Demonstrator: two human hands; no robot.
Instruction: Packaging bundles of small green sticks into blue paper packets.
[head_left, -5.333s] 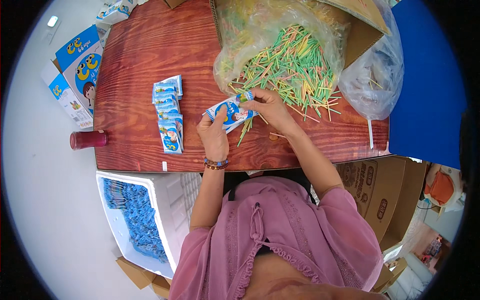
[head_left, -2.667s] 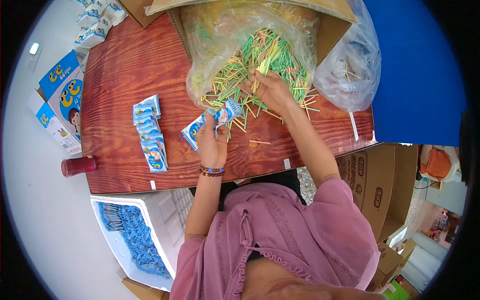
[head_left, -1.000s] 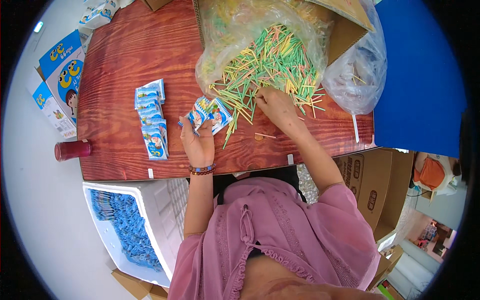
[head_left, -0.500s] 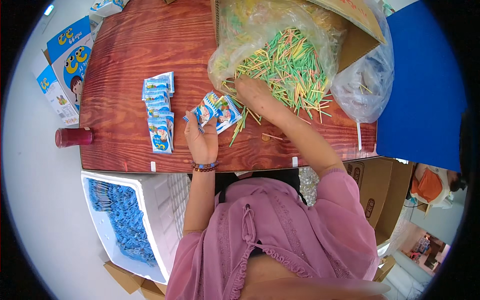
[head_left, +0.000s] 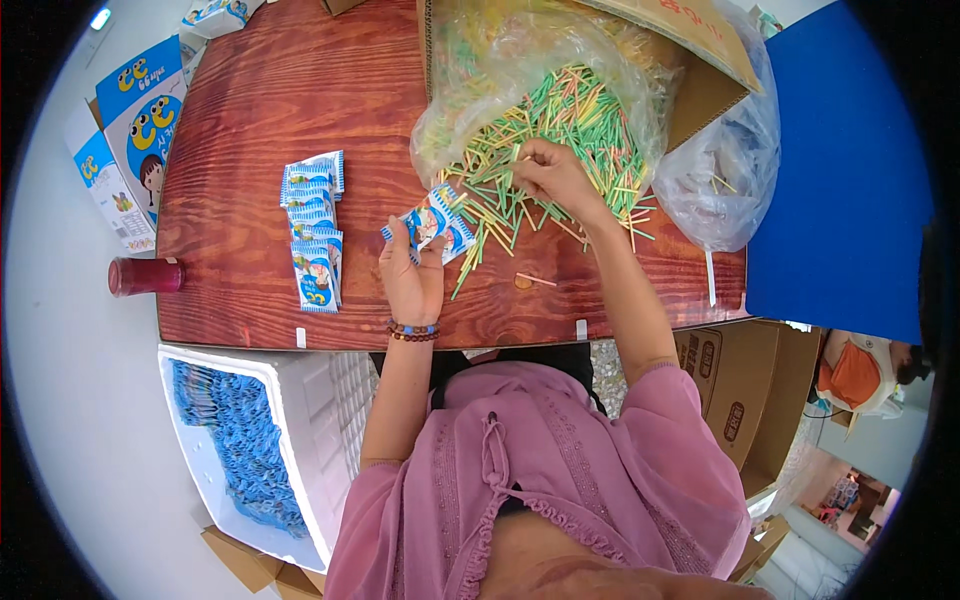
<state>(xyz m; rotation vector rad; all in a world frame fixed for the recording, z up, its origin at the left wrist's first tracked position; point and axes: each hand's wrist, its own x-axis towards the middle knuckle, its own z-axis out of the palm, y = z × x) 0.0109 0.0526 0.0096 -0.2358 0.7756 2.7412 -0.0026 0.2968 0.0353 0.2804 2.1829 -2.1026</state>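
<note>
My left hand (head_left: 414, 275) grips a small blue-and-white snack packet (head_left: 428, 219) between thumb and fingers. A second packet (head_left: 461, 238) of the same kind lies just behind it, partly covered. My right hand (head_left: 558, 180) is over a heap of thin green, yellow and pink sticks (head_left: 600, 130). Its fingertips are pinched together, and what they hold is too small to make out among the sticks. The heap spills from a clear plastic bag (head_left: 440, 125) onto the wooden table (head_left: 230, 110). To the left of my left hand, several matching packets (head_left: 316, 270) overlap in a column.
An open cardboard box (head_left: 715, 110) stands around the bag. Another clear bag (head_left: 720, 190) sits at its right. A red-lidded jar (head_left: 147, 276) is by the left edge, near a printed carton (head_left: 140, 130). Below, a white foam box (head_left: 280, 400) contains blue packets.
My right hand has drawn back from the bag's left side and moved right, its fingers now pinched above the heap. My left hand has shifted slightly right with the packet.
</note>
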